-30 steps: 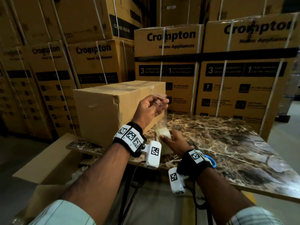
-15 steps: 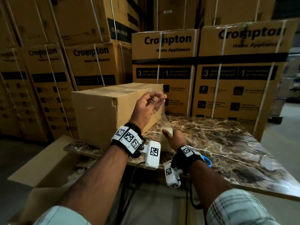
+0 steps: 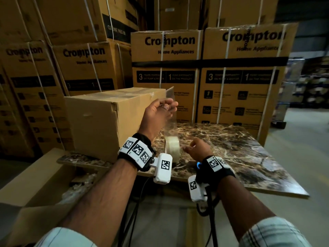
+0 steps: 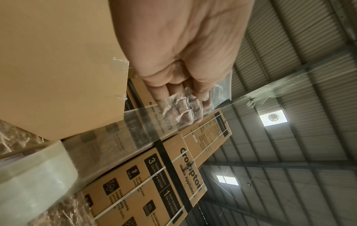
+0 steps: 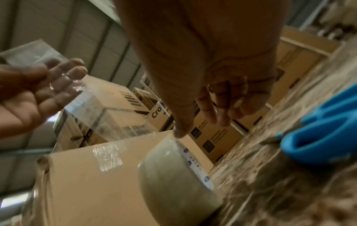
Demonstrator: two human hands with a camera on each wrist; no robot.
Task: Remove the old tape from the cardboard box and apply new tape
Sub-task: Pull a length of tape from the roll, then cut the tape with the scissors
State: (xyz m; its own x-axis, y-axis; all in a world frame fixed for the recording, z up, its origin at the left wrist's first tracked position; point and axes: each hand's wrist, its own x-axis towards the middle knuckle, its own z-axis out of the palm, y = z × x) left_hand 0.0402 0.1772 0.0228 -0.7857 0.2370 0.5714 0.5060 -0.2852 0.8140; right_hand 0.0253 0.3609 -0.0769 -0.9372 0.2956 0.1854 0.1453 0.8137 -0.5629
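Cardboard box (image 3: 114, 120) standing on the marble tabletop (image 3: 240, 157), closed, its top seam covered with clear tape; a scrap of clear tape also stuck on the side face of the box nearest the roll. Tape roll (image 3: 172, 146) resting on edge on the tabletop just right of the box, between the two wrists. Strip of clear tape (image 4: 146, 122) drawn upward from the roll to the left hand (image 3: 159, 113), raised beside the upper right corner of the box; free end of the strip stuck across the loosely curled fingertips (image 4: 185, 110) and projecting above them. Right hand (image 3: 197, 149) held low just right of the roll, fingers loosely curled and gripping nothing; thumb tip close over the rim of the roll in the right wrist view, contact not clear owing to blur. Blue scissor handles (image 5: 320, 137) lying on the tabletop right of the roll, beneath the right wrist. Stacked printed cartons (image 3: 201, 77) behind the box, bound with white straps. Open carton (image 3: 35, 184) on the floor left of and below the box.
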